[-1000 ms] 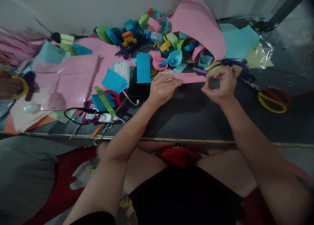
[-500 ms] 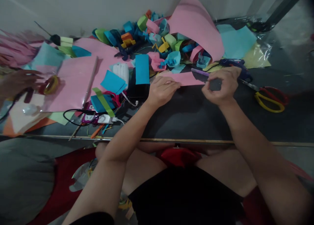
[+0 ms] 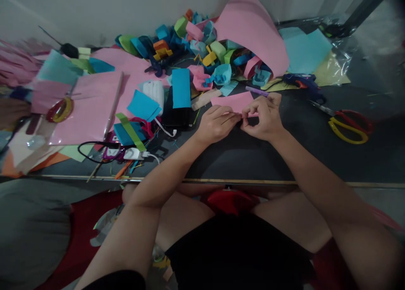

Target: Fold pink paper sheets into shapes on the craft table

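Observation:
A small rectangle of pink paper (image 3: 232, 101) lies on the dark table in front of me. My left hand (image 3: 218, 123) is at its near edge, fingers bent and closed on it. My right hand (image 3: 264, 117) meets the left there, thumb and index fingertip pinched at the lower edge of the paper. The fingertips hide exactly what part is gripped. Just beyond my right knuckles a purple pen (image 3: 257, 90) lies, its right end covered by the hand. A beige strip (image 3: 205, 99) rests left of the pink paper.
Scissors (image 3: 351, 125) and a glue gun (image 3: 303, 82) lie to the right. Folded colored paper pieces (image 3: 196, 49) pile at the back beside a large pink sheet (image 3: 253, 28). Blue paper (image 3: 181, 87) covers a phone (image 3: 177, 117). Another person's hand (image 3: 14, 108) is at far left.
My right hand has moved left along the paper to meet my left hand, which shifted slightly right and nearer. The other person's hand has drawn back leftward from the scissors there.

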Demonstrator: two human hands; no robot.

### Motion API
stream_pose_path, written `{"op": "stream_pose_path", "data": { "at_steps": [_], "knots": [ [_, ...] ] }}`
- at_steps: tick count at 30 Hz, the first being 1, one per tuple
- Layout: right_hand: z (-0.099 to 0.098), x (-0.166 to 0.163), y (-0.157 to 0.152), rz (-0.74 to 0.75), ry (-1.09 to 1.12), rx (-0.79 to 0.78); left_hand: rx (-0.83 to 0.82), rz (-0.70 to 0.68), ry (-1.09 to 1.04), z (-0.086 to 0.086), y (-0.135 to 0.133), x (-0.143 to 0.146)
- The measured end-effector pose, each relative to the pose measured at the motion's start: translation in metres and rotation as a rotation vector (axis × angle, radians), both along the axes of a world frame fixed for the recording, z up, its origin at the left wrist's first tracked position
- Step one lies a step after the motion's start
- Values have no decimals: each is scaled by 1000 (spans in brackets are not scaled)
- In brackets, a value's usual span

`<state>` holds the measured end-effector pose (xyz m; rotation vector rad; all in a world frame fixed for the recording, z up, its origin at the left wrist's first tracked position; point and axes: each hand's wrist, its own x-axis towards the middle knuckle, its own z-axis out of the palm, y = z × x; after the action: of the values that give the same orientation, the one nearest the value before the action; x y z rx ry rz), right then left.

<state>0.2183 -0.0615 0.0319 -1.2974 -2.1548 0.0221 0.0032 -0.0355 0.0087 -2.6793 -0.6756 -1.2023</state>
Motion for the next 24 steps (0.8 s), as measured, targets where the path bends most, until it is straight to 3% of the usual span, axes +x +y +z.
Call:
{"op": "stream_pose_path", "data": {
  "at_steps": [4,11,16,18,22,24],
  "knots": [
    [0,1,1,-15,2,18,-64,3,-14,1,0,1],
    [6,22,6,-152,36,22,77,178,-107,5,11,-7],
    [14,27,5,-177,61,24,111,97,-81,7,12,-10],
    [16,26,4,-95,38,-15,121,63,-28,6,11,-8],
    [12,24,6,207,25,-167,117,-59,59,8,6,-1],
    [8,23,9,256,47,-224,78,-119,125,8,3,2]
  ]
}}
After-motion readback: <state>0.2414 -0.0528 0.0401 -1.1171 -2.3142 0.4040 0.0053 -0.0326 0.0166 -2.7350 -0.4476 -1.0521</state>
